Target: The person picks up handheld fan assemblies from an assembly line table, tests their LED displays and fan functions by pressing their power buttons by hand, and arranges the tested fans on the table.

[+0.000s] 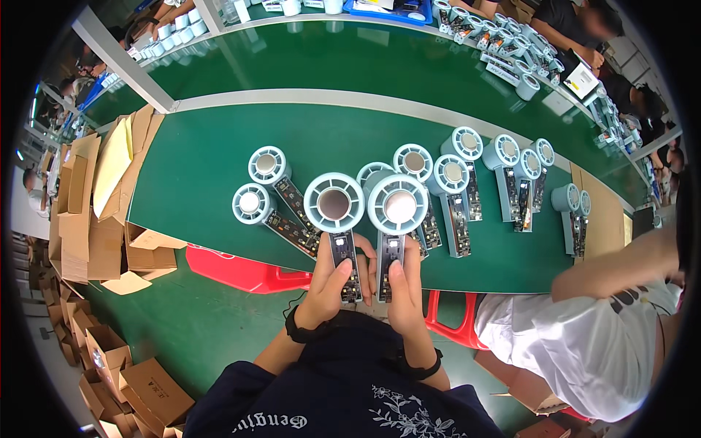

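Observation:
My left hand (328, 285) is closed around the handle of a light-blue handheld fan body (335, 204), with a spoked round head and silver centre disc. A second, matching fan body (398, 204) is held by its handle in my right hand (404, 288). Both stand side by side, heads away from me, with dark circuit boards exposed along the handles and my thumbs on them. Left of them lie two similar fan bodies (268, 165), handles pointing toward me. Just beyond and right of my hands several more fan bodies (452, 174) rest on the green table (212, 146).
Open cardboard boxes (80, 212) crowd the left edge; more boxes (157, 390) sit on the floor. Red stools (241, 270) stand under the table. A co-worker's arm (621, 266) reaches in at right. Across the metal rail, another bench (292, 58) carries many fan parts.

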Motion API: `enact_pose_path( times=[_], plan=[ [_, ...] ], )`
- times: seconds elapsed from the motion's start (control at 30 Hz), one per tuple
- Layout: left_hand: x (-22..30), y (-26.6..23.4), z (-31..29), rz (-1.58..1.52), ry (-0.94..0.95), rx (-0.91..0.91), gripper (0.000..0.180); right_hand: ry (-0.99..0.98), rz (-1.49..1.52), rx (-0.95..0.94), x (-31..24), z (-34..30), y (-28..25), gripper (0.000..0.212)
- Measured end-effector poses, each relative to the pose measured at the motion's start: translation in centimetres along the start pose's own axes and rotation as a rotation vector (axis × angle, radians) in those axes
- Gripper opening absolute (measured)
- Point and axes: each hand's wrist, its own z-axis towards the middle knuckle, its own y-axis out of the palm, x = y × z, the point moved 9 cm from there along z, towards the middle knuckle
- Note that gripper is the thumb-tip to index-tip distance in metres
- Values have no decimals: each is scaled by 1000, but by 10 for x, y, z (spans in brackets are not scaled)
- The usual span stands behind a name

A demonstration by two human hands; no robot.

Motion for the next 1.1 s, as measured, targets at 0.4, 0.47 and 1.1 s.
enact_pose_path(
  times=[0.4, 0.47, 1.1],
  plan=[
    [-31, -3, -5, 45, -62, -70, 41, -28, -92, 111, -1, -10, -22, 28],
    [-29, -1, -3, 61, -48, -61, 39, -28, -127, 129, 0, -15, -35, 29],
    [-34, -14, 7, -18, 0, 143, 33, -269, -602, 422, -38, -17, -119, 40]
  ],
)
